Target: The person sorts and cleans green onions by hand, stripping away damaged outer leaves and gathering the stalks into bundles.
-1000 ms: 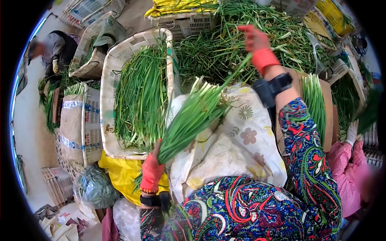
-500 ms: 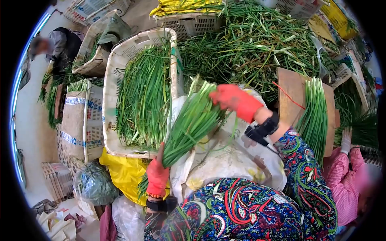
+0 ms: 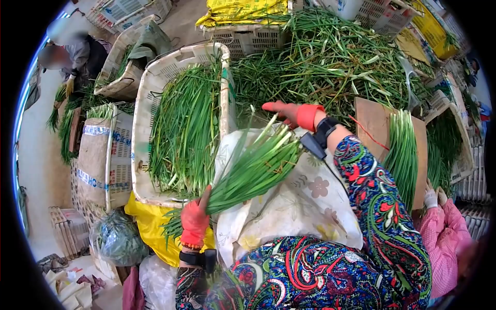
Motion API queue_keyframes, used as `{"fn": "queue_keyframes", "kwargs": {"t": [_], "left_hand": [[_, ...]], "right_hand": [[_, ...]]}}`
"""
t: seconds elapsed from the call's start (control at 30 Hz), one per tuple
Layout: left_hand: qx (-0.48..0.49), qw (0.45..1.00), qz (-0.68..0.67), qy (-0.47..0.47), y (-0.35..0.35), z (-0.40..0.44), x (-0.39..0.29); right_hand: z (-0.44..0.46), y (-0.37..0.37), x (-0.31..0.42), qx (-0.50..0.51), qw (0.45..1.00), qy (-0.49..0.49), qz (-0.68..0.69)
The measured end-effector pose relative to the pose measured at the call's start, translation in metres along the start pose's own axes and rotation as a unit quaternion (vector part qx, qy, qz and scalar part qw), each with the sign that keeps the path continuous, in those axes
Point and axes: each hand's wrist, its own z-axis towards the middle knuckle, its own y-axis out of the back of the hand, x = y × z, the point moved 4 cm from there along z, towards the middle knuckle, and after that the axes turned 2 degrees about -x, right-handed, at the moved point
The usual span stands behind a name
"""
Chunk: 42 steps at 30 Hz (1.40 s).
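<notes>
My left hand, in a red glove with its fingertips worn dark, is closed around the leafy green end of a bunch of garlic chives. The bunch slants up to the right over my lap, its pale stem ends spread apart at the top. Just beyond those ends is my right hand, also red-gloved, fingers stretched to the left and apart from the bunch. A small pale scrap shows left of its fingertips. Beneath the bunch, a pale flowered cloth covers my lap.
A white crate of loose chives stands at left front. Behind my right hand spreads a big heap of chive trimmings. At right, a neat bundle lies on a brown board. Another person's pink sleeve is beyond it.
My right hand has come away from the stem ends and stretched its fingers leftward. The bunch has tilted lower toward the right, still in my left hand.
</notes>
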Motion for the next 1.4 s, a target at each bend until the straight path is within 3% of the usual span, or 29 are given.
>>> {"fn": "queue_keyframes", "kwargs": {"t": [0.03,0.1,0.17,0.27,0.3,0.37,0.43,0.47,0.53,0.6,0.63,0.67,0.7,0.73,0.8,0.87,0.9,0.97,1.03,1.17,1.23,1.27,1.3,1.37,1.4], "left_hand": [[0.009,1.0,-0.002,-0.005,0.001,0.001,0.0],[0.022,1.0,0.01,-0.003,0.0,0.002,0.002],[0.02,1.0,0.006,-0.001,-0.003,0.002,0.005],[0.0,1.0,-0.01,-0.01,-0.006,0.004,0.005],[0.002,1.0,-0.017,-0.008,-0.007,0.005,0.006],[0.006,1.0,-0.029,-0.002,-0.006,0.006,0.006],[0.005,0.999,-0.034,0.0,-0.008,0.006,0.007],[0.005,0.999,-0.037,0.004,-0.009,0.005,0.009],[0.023,0.999,-0.044,0.013,-0.011,0.005,0.011],[0.035,0.997,-0.06,0.016,-0.014,0.006,0.014],[0.038,0.997,-0.072,0.015,-0.017,0.008,0.015],[0.04,0.996,-0.085,0.013,-0.019,0.011,0.017],[0.049,0.994,-0.093,0.013,-0.021,0.014,0.017],[0.059,0.993,-0.1,0.014,-0.02,0.016,0.017],[0.059,0.991,-0.121,0.012,-0.02,0.019,0.018],[0.072,0.991,-0.117,0.0,-0.018,0.02,0.022],[0.079,0.99,-0.115,-0.006,-0.017,0.023,0.023],[0.082,0.988,-0.131,-0.017,-0.009,0.03,0.019],[0.115,0.984,-0.139,-0.009,-0.01,0.033,0.023],[0.125,0.976,-0.18,0.005,-0.013,0.036,0.024],[0.122,0.967,-0.224,0.007,-0.014,0.037,0.022],[0.119,0.962,-0.246,0.008,-0.015,0.037,0.022],[0.122,0.952,-0.281,0.023,-0.019,0.033,0.024],[0.124,0.927,-0.35,0.051,-0.027,0.025,0.028],[0.133,0.935,-0.323,0.056,-0.025,0.024,0.025]], "right_hand": [[0.005,-0.015,-0.002,0.018,0.997,-0.031,0.069],[0.001,-0.031,0.007,0.117,0.981,-0.003,0.158],[0.021,-0.025,0.005,0.108,0.986,0.079,0.095],[0.015,-0.011,0.024,0.031,0.997,0.07,-0.017],[0.021,-0.002,0.023,0.004,0.992,0.115,-0.045],[0.022,0.029,0.035,-0.079,0.995,0.043,-0.038],[0.007,0.088,0.04,-0.216,0.967,0.115,0.063],[0.017,0.134,0.026,-0.298,0.92,0.19,0.167],[0.004,0.22,-0.01,-0.344,0.8,0.262,0.416],[0.015,0.246,-0.053,-0.349,0.676,0.217,0.611],[0.004,0.222,-0.055,-0.316,0.616,0.15,0.706],[0.043,0.218,-0.094,-0.227,0.739,0.086,0.629],[0.035,0.156,-0.078,-0.292,0.772,-0.008,0.565],[0.055,0.125,-0.096,-0.058,0.873,-0.099,0.474],[0.07,0.041,-0.088,-0.023,0.901,-0.103,0.422],[0.079,-0.013,-0.07,0.143,0.906,-0.042,0.395],[0.097,-0.04,-0.073,0.174,0.842,-0.059,0.507],[0.105,-0.063,-0.051,0.315,0.747,0.019,0.585],[0.085,-0.074,-0.019,0.318,0.773,0.025,0.548],[0.055,-0.06,0.024,0.256,0.915,0.062,0.305],[0.06,-0.053,0.021,0.286,0.918,0.078,0.264],[0.063,-0.043,0.018,0.229,0.934,0.065,0.266],[0.071,-0.026,0.014,0.237,0.907,0.08,0.34],[0.066,0.04,0.021,0.094,0.908,0.125,0.389],[0.068,0.08,0.018,0.094,0.856,0.161,0.483]]}}
